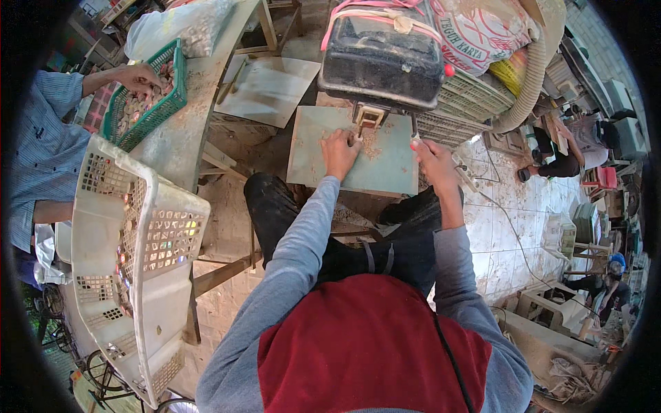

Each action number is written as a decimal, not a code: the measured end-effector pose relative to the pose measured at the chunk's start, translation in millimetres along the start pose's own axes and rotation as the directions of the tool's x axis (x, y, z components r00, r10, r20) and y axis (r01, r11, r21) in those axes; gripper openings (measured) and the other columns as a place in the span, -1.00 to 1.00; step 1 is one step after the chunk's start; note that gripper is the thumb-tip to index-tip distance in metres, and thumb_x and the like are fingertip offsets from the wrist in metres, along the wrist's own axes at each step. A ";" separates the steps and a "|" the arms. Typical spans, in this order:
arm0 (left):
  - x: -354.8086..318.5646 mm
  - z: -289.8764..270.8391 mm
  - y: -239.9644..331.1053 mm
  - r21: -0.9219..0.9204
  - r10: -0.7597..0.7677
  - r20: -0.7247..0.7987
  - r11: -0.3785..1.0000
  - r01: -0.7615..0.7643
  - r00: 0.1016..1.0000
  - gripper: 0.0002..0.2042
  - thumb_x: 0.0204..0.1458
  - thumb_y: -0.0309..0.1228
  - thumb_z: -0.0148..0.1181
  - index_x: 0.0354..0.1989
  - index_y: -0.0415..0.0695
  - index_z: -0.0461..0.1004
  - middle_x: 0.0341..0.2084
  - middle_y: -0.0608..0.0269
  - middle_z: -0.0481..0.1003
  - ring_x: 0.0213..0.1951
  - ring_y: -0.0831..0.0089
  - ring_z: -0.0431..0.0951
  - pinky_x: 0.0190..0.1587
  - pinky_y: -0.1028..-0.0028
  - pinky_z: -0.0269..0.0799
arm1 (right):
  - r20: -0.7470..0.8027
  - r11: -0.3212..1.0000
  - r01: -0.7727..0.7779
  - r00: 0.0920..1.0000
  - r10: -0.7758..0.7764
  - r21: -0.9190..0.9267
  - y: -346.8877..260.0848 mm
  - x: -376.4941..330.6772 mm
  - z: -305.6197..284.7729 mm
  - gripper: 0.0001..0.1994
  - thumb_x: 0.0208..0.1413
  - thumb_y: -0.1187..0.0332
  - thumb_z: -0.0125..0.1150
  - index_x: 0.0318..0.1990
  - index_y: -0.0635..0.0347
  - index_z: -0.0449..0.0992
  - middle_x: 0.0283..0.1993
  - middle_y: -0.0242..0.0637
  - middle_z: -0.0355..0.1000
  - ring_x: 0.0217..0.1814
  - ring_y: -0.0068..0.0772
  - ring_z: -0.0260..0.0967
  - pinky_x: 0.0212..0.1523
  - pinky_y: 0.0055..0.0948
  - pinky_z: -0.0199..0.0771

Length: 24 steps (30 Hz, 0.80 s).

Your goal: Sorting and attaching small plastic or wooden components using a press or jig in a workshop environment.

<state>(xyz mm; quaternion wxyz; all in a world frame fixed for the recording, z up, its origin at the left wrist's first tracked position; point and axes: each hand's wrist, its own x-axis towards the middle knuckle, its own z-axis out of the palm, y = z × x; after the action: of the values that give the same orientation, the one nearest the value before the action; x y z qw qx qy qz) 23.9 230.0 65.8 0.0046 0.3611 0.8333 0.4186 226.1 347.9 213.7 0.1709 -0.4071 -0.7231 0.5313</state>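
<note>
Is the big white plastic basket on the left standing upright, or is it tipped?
Tipped. The white basket leans on the dusty table, its open side turned sideways, with small pieces visible inside.

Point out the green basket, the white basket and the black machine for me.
green basket (167,103): head view, on its near mesh wall.
white basket (169,237): head view, on its right side wall.
black machine (382,58): head view, on its dusty top.

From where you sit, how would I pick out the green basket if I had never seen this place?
Start at the long grey workbench to your left, beyond the big white crate. The green basket sits at its far end, tilted, with small brownish pieces inside and another person's hand reaching in. It is the only green mesh container there; the crate is white and much larger.
</note>
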 end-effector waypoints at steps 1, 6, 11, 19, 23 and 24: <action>0.5 0.2 0.7 0.040 -0.006 0.005 0.999 0.006 1.000 -0.76 -0.10 -0.24 0.34 -0.28 -0.05 0.62 -0.36 0.29 0.51 -0.17 0.26 0.51 -0.04 0.19 0.21 | -0.014 1.000 0.020 1.000 -0.020 -0.005 5.5 6.6 1.1 -0.56 0.14 -0.02 0.28 -0.23 0.28 0.60 -0.51 -0.48 0.32 -0.45 -0.66 0.21 -0.40 -0.55 0.22; 1.3 0.4 0.7 0.044 -0.007 0.000 0.999 0.007 1.000 -0.77 -0.08 -0.23 0.33 -0.27 -0.05 0.62 -0.36 0.27 0.51 -0.16 0.25 0.51 -0.04 0.19 0.21 | -0.066 0.998 0.051 0.997 -0.049 0.034 25.4 35.5 9.9 -0.55 0.12 -0.01 0.29 -0.21 0.30 0.61 -0.48 -0.46 0.36 -0.41 -0.62 0.22 -0.36 -0.52 0.25; 2.5 1.1 -1.9 0.053 -0.029 0.059 0.998 0.026 0.998 -0.76 -0.05 -0.20 0.32 -0.27 -0.04 0.60 -0.31 0.26 0.50 -0.12 0.24 0.50 -0.02 0.18 0.19 | -0.092 0.998 0.024 0.996 -0.018 0.058 31.1 47.7 10.4 -0.55 0.10 0.01 0.32 -0.13 0.27 0.63 -0.47 -0.48 0.37 -0.43 -0.65 0.20 -0.40 -0.55 0.22; 3.0 2.1 -3.0 0.051 -0.040 0.068 0.998 0.036 0.997 -0.74 -0.03 -0.15 0.32 -0.27 -0.04 0.59 -0.31 0.26 0.49 -0.11 0.24 0.49 0.00 0.15 0.17 | -0.078 0.995 0.063 0.995 -0.057 0.071 34.8 63.9 9.9 -0.55 0.11 0.02 0.33 -0.05 0.24 0.62 -0.44 -0.49 0.41 -0.46 -0.67 0.22 -0.42 -0.56 0.24; 3.0 2.0 -3.3 0.100 -0.032 0.076 0.995 0.024 0.997 -0.75 -0.04 -0.16 0.33 -0.29 -0.04 0.59 -0.32 0.26 0.49 -0.12 0.23 0.49 -0.01 0.15 0.17 | -0.107 0.997 0.076 0.992 -0.073 0.027 45.3 76.1 10.3 -0.51 0.11 0.04 0.33 0.02 0.28 0.59 -0.38 -0.41 0.49 -0.41 -0.62 0.31 -0.34 -0.53 0.33; 2.9 2.5 -3.4 0.089 -0.023 0.065 0.996 0.017 0.998 -0.75 -0.04 -0.16 0.33 -0.29 -0.04 0.59 -0.32 0.26 0.49 -0.12 0.23 0.49 -0.01 0.15 0.17 | -0.106 0.996 0.086 0.991 -0.083 0.029 48.5 79.9 11.3 -0.51 0.11 0.04 0.33 0.02 0.28 0.59 -0.38 -0.41 0.49 -0.41 -0.62 0.31 -0.34 -0.53 0.33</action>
<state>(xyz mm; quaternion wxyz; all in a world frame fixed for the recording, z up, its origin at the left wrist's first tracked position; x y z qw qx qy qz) 20.5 232.1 62.6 0.0205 0.3662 0.8539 0.3691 189.5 407.4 150.6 0.2377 -0.4004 -0.7206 0.5137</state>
